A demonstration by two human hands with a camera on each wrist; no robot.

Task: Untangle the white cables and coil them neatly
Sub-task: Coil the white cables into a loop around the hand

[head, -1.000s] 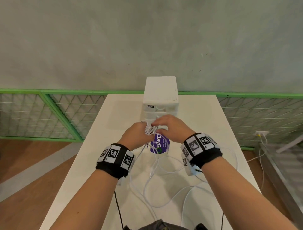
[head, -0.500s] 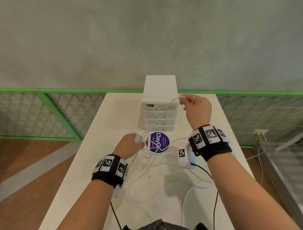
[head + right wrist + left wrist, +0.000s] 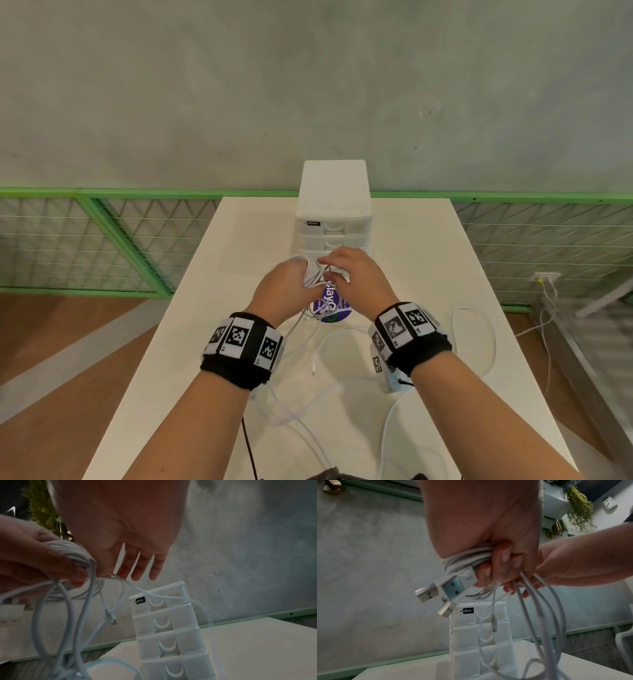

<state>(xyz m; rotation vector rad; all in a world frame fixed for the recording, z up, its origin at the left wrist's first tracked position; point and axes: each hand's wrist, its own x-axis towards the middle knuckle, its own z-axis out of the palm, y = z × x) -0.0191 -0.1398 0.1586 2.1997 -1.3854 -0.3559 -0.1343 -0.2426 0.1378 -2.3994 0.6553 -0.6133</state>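
Observation:
My left hand (image 3: 286, 286) grips a bundle of white cable loops (image 3: 312, 274) above the white table (image 3: 428, 257). In the left wrist view its fingers curl round the coil (image 3: 467, 558), and USB plugs (image 3: 447, 586) stick out to the left. My right hand (image 3: 347, 272) is right beside it, touching the bundle. In the right wrist view three fingers (image 3: 139, 568) are straight, while a cable strand (image 3: 130, 585) leaves from the thumb side. Loose cable (image 3: 342, 383) trails over the table toward me, with a free plug end (image 3: 313, 368).
A white drawer unit (image 3: 334, 192) stands just behind the hands. Under them lies a round purple label (image 3: 334, 310). A wide cable loop (image 3: 486, 342) lies at the right of the table. Green mesh railing (image 3: 102, 233) runs behind, and a wall socket (image 3: 546, 275) is far right.
My right hand, which had pulled a strand up and to the right by the drawer unit, has come back to the left hand. The bundle in the left hand has risen slightly.

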